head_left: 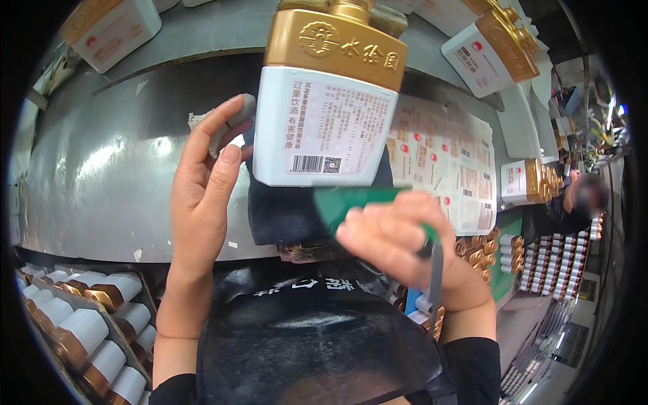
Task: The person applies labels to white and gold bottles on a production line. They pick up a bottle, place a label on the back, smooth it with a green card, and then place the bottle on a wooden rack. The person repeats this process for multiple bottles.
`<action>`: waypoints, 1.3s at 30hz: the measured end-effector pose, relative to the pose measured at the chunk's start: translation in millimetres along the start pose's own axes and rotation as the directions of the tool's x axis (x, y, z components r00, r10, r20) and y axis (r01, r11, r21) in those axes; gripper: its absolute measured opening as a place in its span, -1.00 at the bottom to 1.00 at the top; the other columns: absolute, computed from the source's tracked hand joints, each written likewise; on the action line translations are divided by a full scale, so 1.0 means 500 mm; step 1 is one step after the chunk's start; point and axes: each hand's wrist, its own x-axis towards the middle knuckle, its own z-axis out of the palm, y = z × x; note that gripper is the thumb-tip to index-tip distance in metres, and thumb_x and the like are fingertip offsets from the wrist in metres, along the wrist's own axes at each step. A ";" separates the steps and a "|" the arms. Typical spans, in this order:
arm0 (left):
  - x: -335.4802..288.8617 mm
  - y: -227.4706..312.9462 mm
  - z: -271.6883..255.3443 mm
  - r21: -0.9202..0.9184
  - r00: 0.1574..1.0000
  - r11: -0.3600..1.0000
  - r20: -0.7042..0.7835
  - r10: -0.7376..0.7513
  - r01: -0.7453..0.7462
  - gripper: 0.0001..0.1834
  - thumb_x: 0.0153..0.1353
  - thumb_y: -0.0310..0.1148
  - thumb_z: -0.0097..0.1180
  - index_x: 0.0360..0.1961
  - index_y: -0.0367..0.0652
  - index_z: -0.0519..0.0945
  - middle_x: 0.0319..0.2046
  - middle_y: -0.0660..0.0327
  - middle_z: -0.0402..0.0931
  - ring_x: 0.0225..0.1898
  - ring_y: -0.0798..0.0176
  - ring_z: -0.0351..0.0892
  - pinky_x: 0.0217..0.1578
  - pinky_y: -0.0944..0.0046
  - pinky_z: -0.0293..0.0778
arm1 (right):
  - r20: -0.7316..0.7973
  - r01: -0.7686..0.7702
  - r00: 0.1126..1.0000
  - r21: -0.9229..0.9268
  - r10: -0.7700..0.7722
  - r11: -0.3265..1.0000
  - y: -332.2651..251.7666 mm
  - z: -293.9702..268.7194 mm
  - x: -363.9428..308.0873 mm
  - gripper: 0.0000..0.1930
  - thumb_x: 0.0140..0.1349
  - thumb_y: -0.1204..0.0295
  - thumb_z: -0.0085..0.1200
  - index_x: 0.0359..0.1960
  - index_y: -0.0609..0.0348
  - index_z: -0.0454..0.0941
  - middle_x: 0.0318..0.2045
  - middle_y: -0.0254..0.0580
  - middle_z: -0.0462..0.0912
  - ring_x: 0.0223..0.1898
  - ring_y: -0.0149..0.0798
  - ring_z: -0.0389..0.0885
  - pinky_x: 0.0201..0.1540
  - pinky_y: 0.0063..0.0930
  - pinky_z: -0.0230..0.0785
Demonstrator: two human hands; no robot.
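A white bottle (324, 128) with a gold shoulder lies in front of me, its printed clear label facing up. Its lower part is over a dark cloth (270, 216). My right hand (398, 233) grips a green flat scraper (358, 202), its edge by the bottle's base; the hand is slightly blurred. Left of the bottle, my left hand (209, 169) is raised with thumb and index finger apart. A grey fabric-like piece (219, 131) is at its fingers; whether it is worn or held does not show.
A sheet of printed labels (442, 162) lies right of the bottle on the metal table (121, 175). More white-and-gold bottles stand around the far side, such as one at right (493, 54). Crates of bottles (88, 324) fill the lower left. Another person (567, 209) is at far right.
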 end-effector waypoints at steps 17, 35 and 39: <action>-0.005 0.008 -0.021 -0.023 1.000 0.999 -0.009 -0.028 0.028 -0.53 0.40 -0.29 -0.08 0.25 -0.30 0.37 0.21 0.05 0.36 0.24 0.13 0.36 0.19 0.14 0.38 | -0.104 -0.016 0.995 -0.090 0.007 0.996 0.021 0.035 0.134 -0.68 -0.07 0.60 0.27 -0.20 0.08 0.66 -0.35 -0.32 0.67 -0.39 -0.30 0.58 -0.32 -0.48 0.43; 0.009 0.018 -0.003 0.015 0.997 0.998 0.026 -0.069 0.069 -0.53 0.43 -0.31 -0.13 0.29 -0.31 0.31 0.24 0.06 0.33 0.27 0.13 0.32 0.25 0.10 0.28 | -0.461 -0.033 0.887 0.017 0.037 0.999 0.113 -0.018 0.058 -0.81 -0.02 0.47 0.30 -0.31 0.07 0.67 -0.40 -0.32 0.66 -0.43 -0.31 0.57 -0.38 -0.44 0.39; -0.002 -0.004 0.000 0.108 0.984 0.986 0.138 0.111 -0.126 0.13 0.07 0.05 0.33 0.47 -0.17 -0.07 0.41 0.07 0.00 0.41 0.06 0.07 0.36 0.07 0.09 | -0.176 -0.077 0.965 0.518 0.194 0.852 0.007 0.062 -0.014 -0.72 0.05 0.41 0.34 -0.17 0.09 0.65 -0.34 -0.34 0.68 -0.33 -0.30 0.64 -0.22 -0.43 0.46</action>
